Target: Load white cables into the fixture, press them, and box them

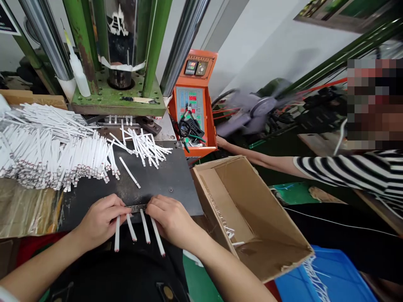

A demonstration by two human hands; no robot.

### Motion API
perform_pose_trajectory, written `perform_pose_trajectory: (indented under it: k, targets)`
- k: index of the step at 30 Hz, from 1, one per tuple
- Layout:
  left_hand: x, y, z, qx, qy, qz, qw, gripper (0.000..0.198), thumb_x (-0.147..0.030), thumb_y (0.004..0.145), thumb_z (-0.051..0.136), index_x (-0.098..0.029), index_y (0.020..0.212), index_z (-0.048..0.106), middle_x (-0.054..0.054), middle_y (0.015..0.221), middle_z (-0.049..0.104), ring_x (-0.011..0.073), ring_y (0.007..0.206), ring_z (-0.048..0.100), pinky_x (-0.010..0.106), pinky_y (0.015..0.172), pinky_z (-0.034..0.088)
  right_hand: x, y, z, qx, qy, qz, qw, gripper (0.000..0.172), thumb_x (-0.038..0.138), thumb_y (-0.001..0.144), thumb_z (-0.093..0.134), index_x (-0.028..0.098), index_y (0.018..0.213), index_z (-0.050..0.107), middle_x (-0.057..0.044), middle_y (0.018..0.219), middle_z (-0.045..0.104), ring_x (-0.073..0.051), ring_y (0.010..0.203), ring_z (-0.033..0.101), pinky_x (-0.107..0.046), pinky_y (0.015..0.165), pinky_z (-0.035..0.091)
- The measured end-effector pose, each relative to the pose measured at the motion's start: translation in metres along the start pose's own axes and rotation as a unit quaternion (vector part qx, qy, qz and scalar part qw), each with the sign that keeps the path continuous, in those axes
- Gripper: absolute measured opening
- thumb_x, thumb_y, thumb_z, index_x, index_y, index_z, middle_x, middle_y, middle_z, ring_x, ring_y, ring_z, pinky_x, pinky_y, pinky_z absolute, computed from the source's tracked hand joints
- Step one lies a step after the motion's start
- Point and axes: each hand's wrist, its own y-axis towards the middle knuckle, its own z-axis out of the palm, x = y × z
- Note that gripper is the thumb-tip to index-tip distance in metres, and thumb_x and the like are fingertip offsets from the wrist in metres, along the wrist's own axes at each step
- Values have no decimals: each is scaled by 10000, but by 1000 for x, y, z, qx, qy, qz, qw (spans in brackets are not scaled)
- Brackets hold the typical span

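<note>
Between my two hands, at the front edge of the dark table, is a small metal strip (137, 208) with slots in it. Several white sleeved wires (145, 226) hang from it toward me. My left hand (102, 220) pinches the strip's left end, and my right hand (170, 218) is closed over its right end. A single white piece (129, 172) lies on the table beyond my hands. Farther back sits a small loose pile of the white pieces (147, 147). To the left is a large heap (47, 147) of them, stacked in rows.
A green press (118, 102) with steel columns stands behind the table (176, 180). Beside it are an orange control box (197, 100) and a blurred fan (261, 107). At right, a cardboard box (252, 201) holds some white pieces. Another person's arm (267, 159) reaches in behind the box.
</note>
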Motion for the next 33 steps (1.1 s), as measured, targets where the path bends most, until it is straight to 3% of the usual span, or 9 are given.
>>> perform_pose_trajectory:
  k: [5, 10, 13, 17, 20, 23, 27, 30, 33]
  targets:
    - [-1, -4, -4, 21, 2, -20, 1000, 203, -109, 898, 575, -178, 1066, 665, 47, 861, 582, 146, 815, 594, 250, 717, 518, -10, 2, 10, -11, 77, -8, 997, 189, 222, 990, 460, 169, 1077, 619, -50, 819, 593, -188, 756, 521, -296, 677, 419]
    - [-4, -9, -15, 48, 35, -40, 997, 290, -156, 896, 602, -175, 1185, 608, 99, 1084, 563, 176, 990, 585, 275, 854, 518, -20, 0, 32, -89, 125, -24, 988, 231, 230, 981, 461, 166, 903, 668, -32, 745, 512, -180, 728, 494, -309, 679, 420]
    - [-2, -14, -22, 53, 31, -42, 997, 248, -99, 913, 549, -192, 1130, 623, 93, 1125, 565, 162, 1028, 582, 259, 890, 504, -26, 0, 21, -14, 193, -10, 981, 201, 175, 958, 476, 161, 1035, 661, -62, 871, 537, -190, 836, 514, -330, 763, 459]
    - [2, -17, -20, 31, 28, -29, 999, 201, -87, 921, 522, -197, 1038, 644, 62, 971, 622, 135, 885, 612, 231, 789, 516, -35, 5, -5, 122, 314, 6, 942, 291, 146, 925, 553, 161, 1210, 612, -105, 1086, 555, -186, 1044, 538, -317, 933, 465]
    - [4, -17, -20, 29, 27, -29, 999, 182, -111, 934, 507, -194, 1010, 651, 61, 944, 647, 133, 868, 631, 217, 771, 532, -41, 12, -19, 161, 323, -5, 932, 292, 130, 906, 568, 156, 1189, 635, -106, 1088, 577, -193, 1062, 551, -322, 954, 465]
    - [4, -18, -36, 78, 72, -23, 994, 265, -210, 966, 490, -208, 1199, 616, 76, 1126, 665, 159, 1022, 645, 231, 900, 539, -49, 22, -35, 178, 284, -23, 942, 297, 135, 923, 534, 152, 1207, 619, -108, 1095, 604, -195, 1033, 575, -320, 929, 489]
    - [12, -6, -82, 132, 133, -10, 982, 380, -297, 955, 528, -266, 1333, 553, 33, 1275, 629, 168, 1125, 624, 241, 980, 518, -82, 49, -52, 53, 95, 28, 994, 261, 184, 972, 450, 145, 1171, 615, -132, 1090, 624, -241, 1042, 572, -404, 944, 489]
    - [32, 19, -114, 124, 162, -20, 979, 346, -363, 958, 512, -320, 1291, 596, 6, 1274, 632, 190, 1140, 617, 307, 1008, 515, -123, 90, -45, -54, -18, 47, 997, 260, 215, 958, 467, 119, 1150, 614, -177, 1152, 613, -290, 1105, 553, -465, 987, 460]
    - [61, 49, -131, 165, 206, -57, 963, 461, -520, 955, 444, -323, 1361, 537, 16, 1364, 571, 248, 1217, 569, 427, 1065, 465, -159, 142, -29, -74, -58, 110, 989, 370, 239, 949, 464, 48, 1254, 551, -234, 1307, 533, -315, 1261, 465, -463, 1093, 369]
